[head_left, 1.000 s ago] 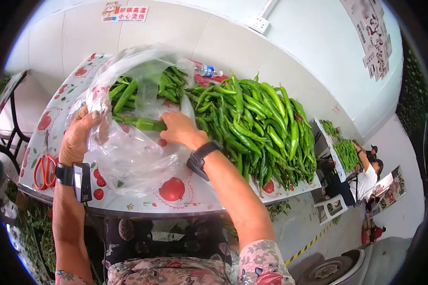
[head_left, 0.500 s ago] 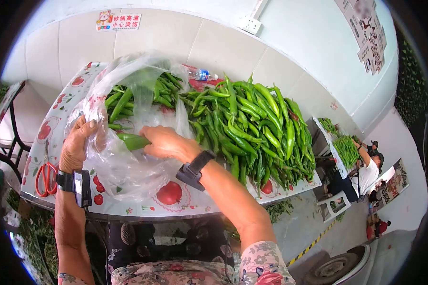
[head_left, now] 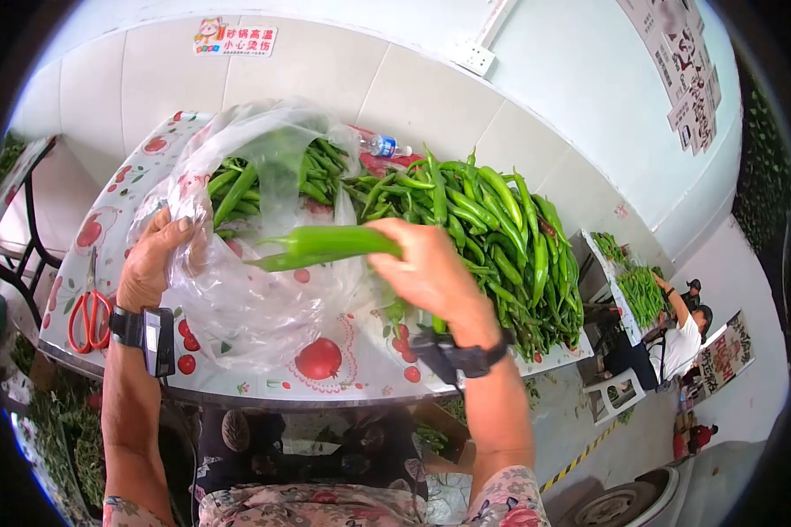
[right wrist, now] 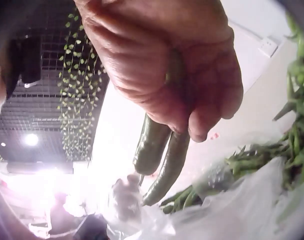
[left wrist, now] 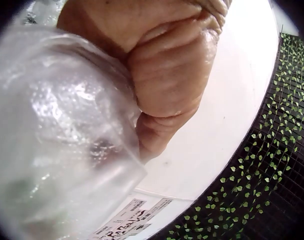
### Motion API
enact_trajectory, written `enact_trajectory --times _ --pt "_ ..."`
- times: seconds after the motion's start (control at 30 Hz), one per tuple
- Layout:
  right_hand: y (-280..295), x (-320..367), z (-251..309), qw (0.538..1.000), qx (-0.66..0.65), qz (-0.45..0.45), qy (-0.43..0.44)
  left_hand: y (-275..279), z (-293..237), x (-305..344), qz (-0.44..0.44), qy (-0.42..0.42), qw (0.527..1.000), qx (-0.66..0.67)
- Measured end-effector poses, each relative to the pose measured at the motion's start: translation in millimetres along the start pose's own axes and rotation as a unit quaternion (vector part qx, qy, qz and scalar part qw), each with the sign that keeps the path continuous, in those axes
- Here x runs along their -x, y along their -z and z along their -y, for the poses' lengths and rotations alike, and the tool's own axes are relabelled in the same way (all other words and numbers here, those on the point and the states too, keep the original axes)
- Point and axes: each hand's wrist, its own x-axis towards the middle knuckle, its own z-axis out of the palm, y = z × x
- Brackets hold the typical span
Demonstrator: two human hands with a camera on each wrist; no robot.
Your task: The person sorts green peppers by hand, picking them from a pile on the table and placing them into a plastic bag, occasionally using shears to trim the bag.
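Green peppers [head_left: 325, 244] are gripped in my right hand [head_left: 426, 268], their ends pointing left over the clear plastic bag [head_left: 246, 307]. The right wrist view shows two of these peppers [right wrist: 151, 147] sticking out of the curled right hand [right wrist: 167, 65]. With thumb and fingers my left hand [head_left: 149, 263] pinches the bag's left rim; in the left wrist view the hand [left wrist: 167, 70] is against the crumpled plastic [left wrist: 67, 130]. More peppers [head_left: 235, 193] lie at the bag's far side, partly behind film. A large heap of peppers [head_left: 501, 246] spreads right of my right hand.
Red-handled scissors [head_left: 89, 321] lie at the table's left side. A plastic bottle [head_left: 387, 147] is behind the heap, near the wall. Farther right, a person in white [head_left: 677, 347] reaches over another table with peppers [head_left: 639, 294].
My right hand has moved right and up out of the bag's mouth, with peppers in its grip. My left hand keeps its hold on the bag's rim.
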Motion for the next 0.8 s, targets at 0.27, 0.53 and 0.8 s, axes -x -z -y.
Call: enact_trajectory --times 0.27,0.53,0.8 --pt "86.5 45.0 -64.3 0.944 -0.049 -0.278 -0.170 -9.6 -3.2 3.7 -0.004 0.030 0.999 0.014" --pt "72.3 -22.5 -112.8 0.866 0.365 -0.277 -0.200 -8.1 -2.0 1.0 -0.005 0.063 0.998 -0.024" --pt "52.7 -26.4 -112.6 0.882 0.392 -0.201 -0.169 -8.9 -5.4 5.5 -0.003 0.041 0.999 -0.012"
